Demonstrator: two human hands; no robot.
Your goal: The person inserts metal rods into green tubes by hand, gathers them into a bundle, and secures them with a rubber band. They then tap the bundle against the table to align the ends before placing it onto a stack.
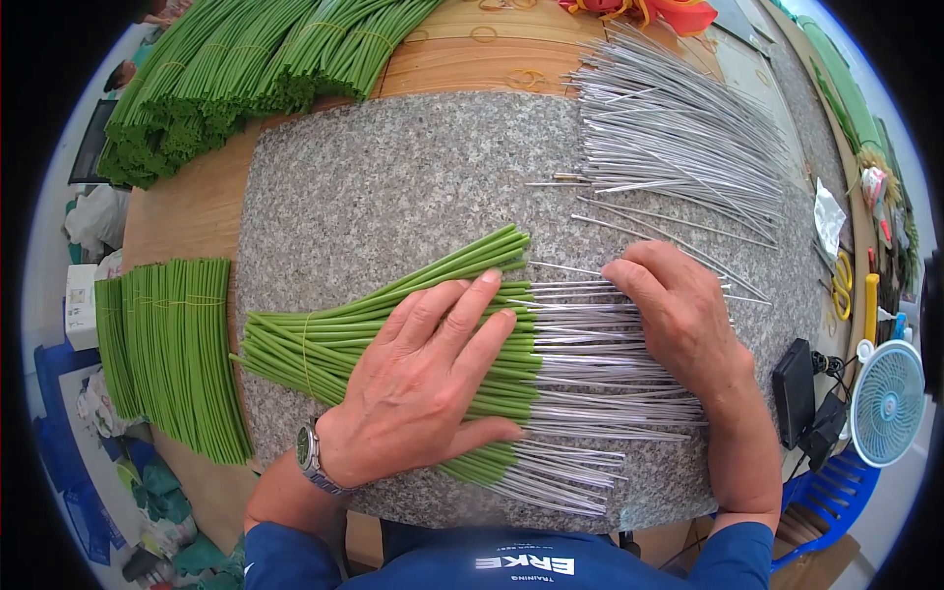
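Note:
A fanned bundle of green plastic stems (364, 329) lies across the grey granite slab (393, 187), tied with a thin yellow band at its left. Silvery wires (590, 369) stick out of the right ends of most stems. My left hand (418, 374) rests flat on the stems, fingers stretched and apart, a watch at its wrist. My right hand (683, 315) pinches a thin wire (565, 266) between thumb and forefinger. That wire's left tip is at the ends of the uppermost stems; whether it is inside one I cannot tell.
Loose wires (678, 128) are heaped at the far right of the slab. Banded green stems are stacked at the far left (256, 59) and near left (177, 344). Yellow scissors (842, 285), a black box (793, 379) and a small fan (888, 403) are at the right.

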